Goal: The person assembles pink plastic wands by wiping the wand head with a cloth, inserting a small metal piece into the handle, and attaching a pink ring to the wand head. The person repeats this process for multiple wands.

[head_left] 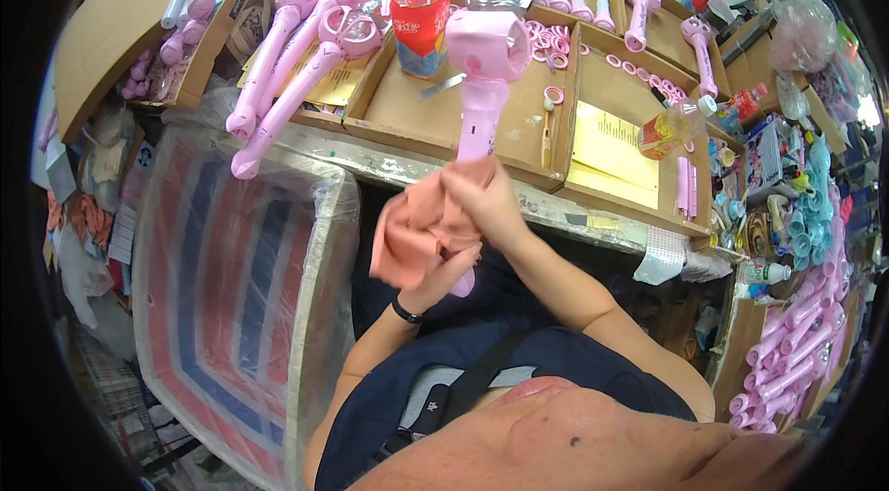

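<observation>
A pink plastic wand toy point(483, 102) with a wide, open-ringed head stands upright in front of me, its handle running down between my hands. A salmon-coloured cloth point(405, 236) is bunched around that handle. My right hand point(488, 204) is closed over the cloth at the middle of the handle. Lower down, my left hand point(443, 280) is closed on the cloth and handle near the bottom end point(463, 285), which pokes out below. The cloth hides part of my left fingers.
Cardboard trays point(389, 111) line the bench, with pink rings point(553, 42), yellow paper point(611, 158) and a red-capped bottle point(421, 19). Finished-looking wands point(292, 74) lie at the left. A plastic-wrapped striped panel point(241, 278) stands left of me; wands point(792, 352) pile up at right.
</observation>
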`<state>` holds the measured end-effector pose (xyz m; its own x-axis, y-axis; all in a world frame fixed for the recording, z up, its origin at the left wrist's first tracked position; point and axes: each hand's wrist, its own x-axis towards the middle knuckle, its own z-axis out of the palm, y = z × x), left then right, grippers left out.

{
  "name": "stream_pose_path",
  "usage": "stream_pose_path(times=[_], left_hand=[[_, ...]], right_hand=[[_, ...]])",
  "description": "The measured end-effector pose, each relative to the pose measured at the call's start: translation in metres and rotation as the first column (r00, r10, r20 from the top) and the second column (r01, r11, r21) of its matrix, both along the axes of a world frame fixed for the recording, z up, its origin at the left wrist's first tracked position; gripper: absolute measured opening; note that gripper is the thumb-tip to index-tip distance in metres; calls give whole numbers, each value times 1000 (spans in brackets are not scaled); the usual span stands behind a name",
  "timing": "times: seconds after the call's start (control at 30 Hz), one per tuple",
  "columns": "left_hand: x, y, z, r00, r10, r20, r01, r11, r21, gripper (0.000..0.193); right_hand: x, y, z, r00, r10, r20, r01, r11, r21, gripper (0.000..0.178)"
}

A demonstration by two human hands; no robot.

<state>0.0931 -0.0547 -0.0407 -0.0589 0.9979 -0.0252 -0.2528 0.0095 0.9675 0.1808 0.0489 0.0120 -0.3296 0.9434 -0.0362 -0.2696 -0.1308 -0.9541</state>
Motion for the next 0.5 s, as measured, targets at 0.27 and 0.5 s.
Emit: stream_pose_path(times=[0.27, 0.5], left_hand=[[-10, -14, 0, 309, -348, 885, 560, 819, 126, 60], [0, -4, 1, 616, 199, 762, 172, 910, -377, 47]], right_hand=[[33, 49, -3, 393, 304, -868, -517, 854, 65, 63], [35, 63, 40, 832, -60, -551, -36, 986, -162, 58]])
